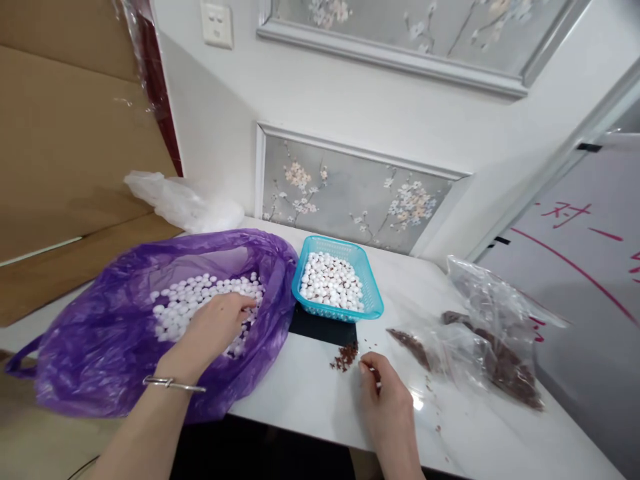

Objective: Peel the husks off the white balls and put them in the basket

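Observation:
My left hand (217,327) reaches into an open purple plastic bag (95,340). Its fingers are curled down among small white balls (187,297), and whatever lies between the fingertips is hidden. On the white table, my right hand (387,400) is closed, thumb against fingers, just right of a small heap of reddish-brown bits (345,357). A speck of white shows within its curled fingers, too small to name. Between and beyond both hands stands a blue plastic basket (373,293) with many white balls in it and some brown bits among them.
A flat black object (323,328) lies partly under the basket. Clear bags with brown material (510,367) rest at the right, beside a whiteboard (595,280). Cardboard (75,133) and a white plastic bag (187,203) are at the left; a panelled wall (345,193) stands behind.

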Motion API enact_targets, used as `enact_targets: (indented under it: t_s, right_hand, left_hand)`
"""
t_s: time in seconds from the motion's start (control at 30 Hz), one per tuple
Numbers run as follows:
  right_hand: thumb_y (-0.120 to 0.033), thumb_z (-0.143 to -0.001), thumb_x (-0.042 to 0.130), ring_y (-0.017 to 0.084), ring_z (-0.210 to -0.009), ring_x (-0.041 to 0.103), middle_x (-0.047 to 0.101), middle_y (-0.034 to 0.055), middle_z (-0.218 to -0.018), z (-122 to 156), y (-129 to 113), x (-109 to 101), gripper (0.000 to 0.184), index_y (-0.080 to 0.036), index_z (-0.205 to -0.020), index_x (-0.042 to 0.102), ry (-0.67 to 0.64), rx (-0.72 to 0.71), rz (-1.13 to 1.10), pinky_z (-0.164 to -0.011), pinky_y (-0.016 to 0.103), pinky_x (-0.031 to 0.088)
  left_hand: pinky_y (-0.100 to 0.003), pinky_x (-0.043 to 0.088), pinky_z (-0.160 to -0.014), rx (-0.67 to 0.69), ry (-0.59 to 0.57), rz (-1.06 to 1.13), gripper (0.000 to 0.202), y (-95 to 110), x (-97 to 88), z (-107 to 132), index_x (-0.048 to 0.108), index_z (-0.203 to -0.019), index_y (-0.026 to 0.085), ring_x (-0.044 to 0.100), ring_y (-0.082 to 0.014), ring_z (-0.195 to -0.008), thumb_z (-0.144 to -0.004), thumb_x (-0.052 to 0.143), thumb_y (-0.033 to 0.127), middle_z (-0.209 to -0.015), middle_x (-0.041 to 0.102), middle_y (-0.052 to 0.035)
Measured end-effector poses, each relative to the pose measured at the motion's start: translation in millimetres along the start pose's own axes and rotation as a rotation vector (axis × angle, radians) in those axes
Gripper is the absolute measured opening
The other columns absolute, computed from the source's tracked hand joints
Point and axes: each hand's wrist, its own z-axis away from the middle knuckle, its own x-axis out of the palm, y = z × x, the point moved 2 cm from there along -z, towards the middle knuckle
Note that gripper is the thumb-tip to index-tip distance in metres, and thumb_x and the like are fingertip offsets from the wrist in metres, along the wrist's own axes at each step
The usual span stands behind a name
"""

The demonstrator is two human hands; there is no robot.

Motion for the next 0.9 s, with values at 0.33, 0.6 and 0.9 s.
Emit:
enact_targets:
  t_s: [0.33,0.6,0.9]
  right_hand:
    - [-0.035,-0.080,0.068,0.007,-0.056,0.052,0.057,-0.0015,-0.066,19.4,-36.5,-10.8,0.014,-0.021,-0.081,0.067,-0.303,0.360,-1.206,-0.052,0.017,0.041]
    - [-0.026,-0.077,0.073,0.004,-0.055,0.052,0.056,-0.0026,-0.072,18.2,-46.4,-8.9,0.007,-0.021,-0.077,0.068,-0.369,0.387,-1.404,-0.049,0.013,0.041]
    - [-0.027,-0.078,0.072,0.007,-0.055,0.054,0.060,-0.0025,-0.063,21.0,-54.3,-8.7,0.008,-0.021,-0.079,0.066,-0.374,0.263,-1.233,-0.056,0.018,0.041]
  left_hand:
    - [-0.035,0.044,-0.073,-0.006,-0.060,-0.063,0.032,1.7,6.9,1.2,0.069,-0.090,0.021,0.066,-0.0280,-0.087,-0.083,0.038,0.022,-0.098,0.072,-0.0095]
    - [-0.034,0.043,-0.064,-0.002,-0.093,-0.095,0.033,-1.7,11.8,5.8,0.070,-0.090,0.023,0.066,-0.0299,-0.085,-0.081,0.038,0.020,-0.097,0.072,-0.0096]
    - [-0.026,0.046,-0.069,-0.145,0.042,1.000,0.018,28.4,0.7,28.3,0.068,-0.086,0.022,0.061,-0.0190,-0.075,-0.073,0.070,0.033,-0.080,0.069,-0.0016]
